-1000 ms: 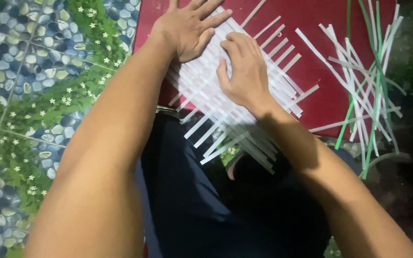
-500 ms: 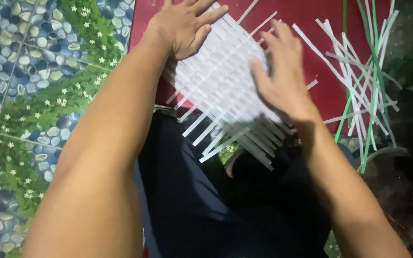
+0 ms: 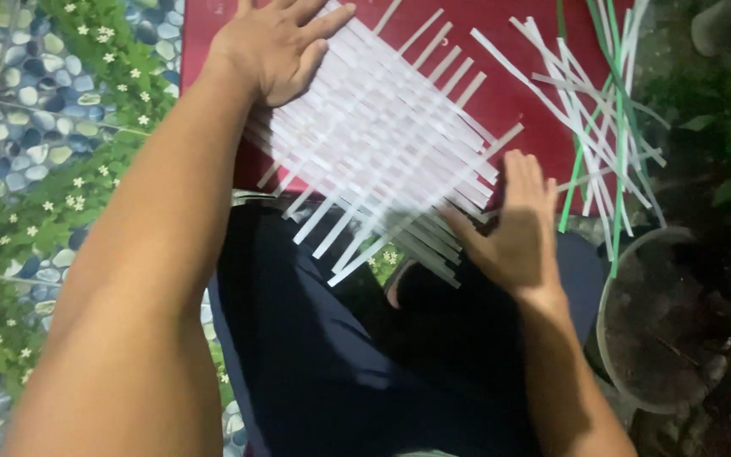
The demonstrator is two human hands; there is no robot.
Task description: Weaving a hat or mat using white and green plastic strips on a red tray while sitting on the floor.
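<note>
A loose pile of spare white and green strips [image 3: 611,127] lies to the right on the red mat [image 3: 518,93], with a round grey pot [image 3: 662,338] below it and a pebble-and-flower patterned floor [image 3: 35,135] at left. The woven sheet of flat white strips [image 3: 382,135] sits mid-mat, its free ends overhanging dark trousers [image 3: 315,355]. The left hand [image 3: 277,46] presses flat on its top-left corner, grip wide; the right hand [image 3: 513,228] touches its lower-right edge, fingers spread, holding nothing.
</note>
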